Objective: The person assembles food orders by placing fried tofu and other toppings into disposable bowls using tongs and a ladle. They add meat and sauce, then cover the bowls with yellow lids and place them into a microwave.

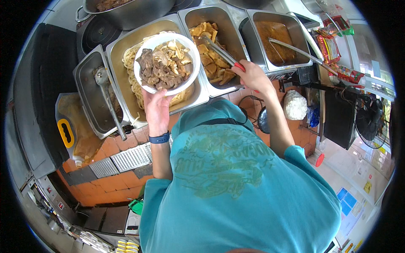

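My left hand [157,110] holds up a white bowl [196,69] by its near rim, fingers beneath it. Inside are dark brown meat chunks [158,71] and paler sliced pieces [174,51]. The bowl hovers over a steel pan [113,57] of thick yellowish noodles [130,63], hiding part of them. My right hand [253,76] is closed round red-handled metal tongs [220,51]. Their tips reach into the neighbouring pan of brown, tofu-like pieces [213,63]; whether they grip a piece cannot be seen.
A ladle [107,92] leans in the left pan [90,90]. Another long-handled utensil [297,52] rests in the pan of brown broth [274,29] at right. A large pot [126,14] stands behind. A jug with a yellow handle [65,133] is at far left, a fan [371,120] at far right.
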### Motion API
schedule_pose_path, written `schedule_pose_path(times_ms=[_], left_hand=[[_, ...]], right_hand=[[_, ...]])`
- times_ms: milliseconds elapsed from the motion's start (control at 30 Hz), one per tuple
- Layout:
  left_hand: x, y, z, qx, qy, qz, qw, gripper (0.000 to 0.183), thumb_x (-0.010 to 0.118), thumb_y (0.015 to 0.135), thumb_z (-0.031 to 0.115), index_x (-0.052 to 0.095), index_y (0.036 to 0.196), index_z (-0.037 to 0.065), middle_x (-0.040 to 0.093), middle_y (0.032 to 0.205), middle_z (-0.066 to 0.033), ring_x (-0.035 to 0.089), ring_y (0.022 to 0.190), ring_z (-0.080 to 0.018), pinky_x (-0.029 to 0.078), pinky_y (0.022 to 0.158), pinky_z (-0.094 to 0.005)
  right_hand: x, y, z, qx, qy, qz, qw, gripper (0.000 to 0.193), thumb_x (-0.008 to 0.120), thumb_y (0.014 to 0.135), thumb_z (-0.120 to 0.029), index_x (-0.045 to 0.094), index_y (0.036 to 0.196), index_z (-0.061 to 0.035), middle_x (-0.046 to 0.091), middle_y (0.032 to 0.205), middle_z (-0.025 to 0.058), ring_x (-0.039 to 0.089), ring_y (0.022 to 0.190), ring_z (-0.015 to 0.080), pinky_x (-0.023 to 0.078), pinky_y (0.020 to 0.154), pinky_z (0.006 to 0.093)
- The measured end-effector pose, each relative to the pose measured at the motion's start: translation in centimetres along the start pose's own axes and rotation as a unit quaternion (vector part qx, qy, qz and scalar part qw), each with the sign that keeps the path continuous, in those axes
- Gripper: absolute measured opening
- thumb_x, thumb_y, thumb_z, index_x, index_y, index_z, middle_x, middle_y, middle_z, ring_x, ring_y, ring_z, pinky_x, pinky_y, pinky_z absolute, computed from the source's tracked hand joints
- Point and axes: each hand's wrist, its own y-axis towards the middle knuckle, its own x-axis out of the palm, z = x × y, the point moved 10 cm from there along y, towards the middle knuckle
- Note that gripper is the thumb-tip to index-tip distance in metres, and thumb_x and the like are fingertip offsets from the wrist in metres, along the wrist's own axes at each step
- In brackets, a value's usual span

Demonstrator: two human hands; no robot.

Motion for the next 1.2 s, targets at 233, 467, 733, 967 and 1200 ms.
schedule_pose_path(times_ms=[233,467,733,967,1200], left_hand=[[0.0,0.6,0.3,0.003,0.013,-0.003,1.000,0.070,0.057,0.083,-0.007,0.034,0.147,0.011,0.051,0.137,-0.0123,0.056,0.120,-0.0276,0.054,0.095,-0.0461],[0.3,1.4,0.2,-0.005,0.010,-0.023,1.000,0.085,0.055,0.080,-0.012,0.022,0.153,0.015,0.043,0.144,-0.0128,0.054,0.124,-0.0302,0.054,0.097,-0.0464],[0.0,0.9,-0.3,-0.012,-0.042,-0.008,0.999,0.084,0.054,0.080,-0.012,0.023,0.153,0.014,0.045,0.142,-0.0127,0.055,0.122,-0.0287,0.052,0.100,-0.0489],[-0.1,1.1,0.1,0.004,-0.030,-0.008,1.000,0.081,0.053,0.079,-0.011,0.025,0.151,0.012,0.047,0.141,-0.0127,0.055,0.123,-0.0287,0.054,0.098,-0.0479],[-1.2,1.5,0.2,0.007,-0.044,0.006,0.999,0.076,0.055,0.080,-0.009,0.030,0.149,0.012,0.049,0.139,-0.0122,0.057,0.120,-0.0280,0.055,0.095,-0.0462]], right_hand=[[-3.5,-6.3,0.7,0.048,0.115,-0.039,0.991,0.026,0.058,0.100,-0.028,0.060,0.099,-0.0019,0.057,0.060,0.0032,0.052,0.046,0.0097,0.041,0.045,0.0273],[-6.4,-11.9,-5.6,0.069,0.106,-0.086,0.988,0.023,0.058,0.101,-0.026,0.059,0.101,-0.0031,0.054,0.061,-0.0001,0.047,0.045,0.0060,0.036,0.042,0.0245],[-7.6,-11.5,-9.6,-0.079,-0.046,-0.001,0.996,0.026,0.066,0.095,-0.025,0.060,0.102,-0.0011,0.063,0.070,0.0142,0.062,0.064,0.0270,0.047,0.058,0.0380],[-7.5,-11.4,-13.5,-0.215,-0.095,-0.002,0.972,0.022,0.065,0.094,-0.020,0.057,0.103,-0.0004,0.065,0.074,0.0217,0.066,0.067,0.0390,0.049,0.060,0.0427],[-8.3,-13.1,-12.8,-0.219,-0.129,-0.012,0.967,0.024,0.067,0.092,-0.020,0.058,0.104,-0.0018,0.065,0.078,0.0230,0.066,0.076,0.0429,0.051,0.064,0.0448]])
